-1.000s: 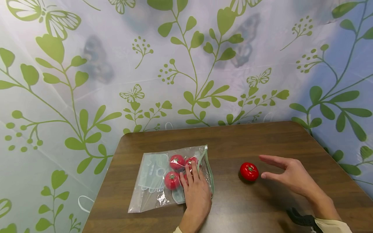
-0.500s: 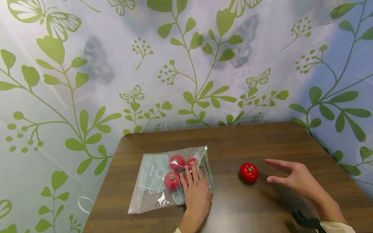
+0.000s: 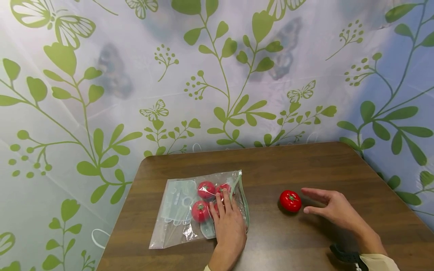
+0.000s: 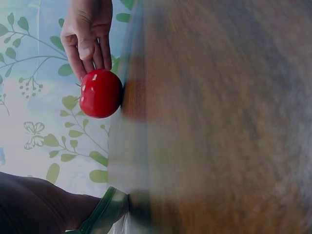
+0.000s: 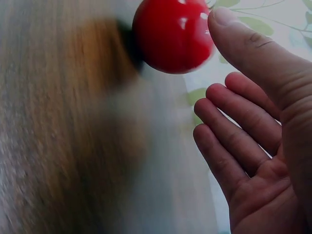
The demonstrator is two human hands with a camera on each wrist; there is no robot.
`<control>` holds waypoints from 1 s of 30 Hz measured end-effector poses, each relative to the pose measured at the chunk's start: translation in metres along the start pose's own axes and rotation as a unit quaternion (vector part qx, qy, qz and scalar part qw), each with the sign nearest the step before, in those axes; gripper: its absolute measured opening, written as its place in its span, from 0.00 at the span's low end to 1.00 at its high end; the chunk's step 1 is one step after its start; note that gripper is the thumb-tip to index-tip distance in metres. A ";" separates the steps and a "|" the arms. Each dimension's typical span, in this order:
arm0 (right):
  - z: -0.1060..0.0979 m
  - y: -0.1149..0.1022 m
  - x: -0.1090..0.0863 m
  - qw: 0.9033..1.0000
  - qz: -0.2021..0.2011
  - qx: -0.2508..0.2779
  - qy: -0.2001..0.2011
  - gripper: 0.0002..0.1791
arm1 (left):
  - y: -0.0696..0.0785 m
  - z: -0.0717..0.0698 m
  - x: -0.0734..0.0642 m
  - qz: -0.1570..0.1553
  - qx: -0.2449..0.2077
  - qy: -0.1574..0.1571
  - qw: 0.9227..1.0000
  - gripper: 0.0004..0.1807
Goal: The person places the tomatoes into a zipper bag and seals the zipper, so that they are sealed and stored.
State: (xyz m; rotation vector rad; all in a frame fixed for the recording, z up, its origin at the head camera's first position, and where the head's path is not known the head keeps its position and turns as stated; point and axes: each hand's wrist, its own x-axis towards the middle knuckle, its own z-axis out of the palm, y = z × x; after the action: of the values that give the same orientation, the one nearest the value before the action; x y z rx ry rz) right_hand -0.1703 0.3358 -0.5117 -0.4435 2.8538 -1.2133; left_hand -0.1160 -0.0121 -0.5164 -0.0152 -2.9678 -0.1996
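Note:
A clear zip bag (image 3: pixel 157 235) lies on the table with several red tomatoes (image 3: pixel 200 210) and pale blue-green items inside. My left hand (image 3: pixel 229 227) rests on the bag's right part, fingers spread and fairly straight, partly covering tomatoes. The bag's green-edged mouth (image 3: pixel 245 201) faces right; the left wrist view shows its green edge (image 4: pixel 103 212) close to that hand. A loose shiny red tomato (image 3: pixel 290 201) with a green stem sits to the right. Beside it, my right hand (image 3: pixel 333 209) hovers with thumb and fingers apart, holding nothing. In the right wrist view a gap separates the fingers from the tomato (image 5: pixel 173 36).
The brown wooden table (image 3: pixel 271 248) has rounded far corners. Behind it hangs a pale curtain (image 3: pixel 203 94) printed with green leaves and butterflies. A black wrist strap (image 3: pixel 346 256) circles the right wrist.
The right hand drew slightly away to the right from the loose tomato, then came back left towards it. The left hand, the bag and the loose tomato stayed put.

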 end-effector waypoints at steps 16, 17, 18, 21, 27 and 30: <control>0.021 0.003 0.012 1.000 0.019 0.014 -0.020 0.38 | 0.000 0.000 -0.001 0.003 0.010 0.011 1.000 0.51; 0.022 0.003 0.012 0.999 0.023 0.017 -0.022 0.39 | 0.000 0.000 -0.001 0.004 0.011 0.012 1.000 0.52; 0.023 0.003 0.013 0.999 0.026 0.019 -0.022 0.39 | 0.000 0.000 -0.001 0.004 0.011 0.014 1.000 0.53; 0.025 0.002 0.013 0.999 0.029 0.028 -0.023 0.38 | 0.000 0.001 -0.002 0.005 0.012 0.017 1.000 0.53; 0.024 0.001 0.013 0.999 0.023 0.031 -0.024 0.37 | 0.000 0.001 -0.001 0.004 0.008 0.017 1.000 0.49; 0.020 -0.002 0.013 0.999 0.019 0.028 -0.024 0.37 | 0.000 0.000 -0.001 0.002 0.006 0.012 1.000 0.48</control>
State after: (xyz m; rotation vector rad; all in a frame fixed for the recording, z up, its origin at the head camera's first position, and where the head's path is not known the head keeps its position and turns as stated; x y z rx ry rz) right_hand -0.1803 0.3167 -0.5232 -0.4076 2.7685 -1.2544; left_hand -0.1149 -0.0118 -0.5169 -0.0181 -2.9455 -0.1795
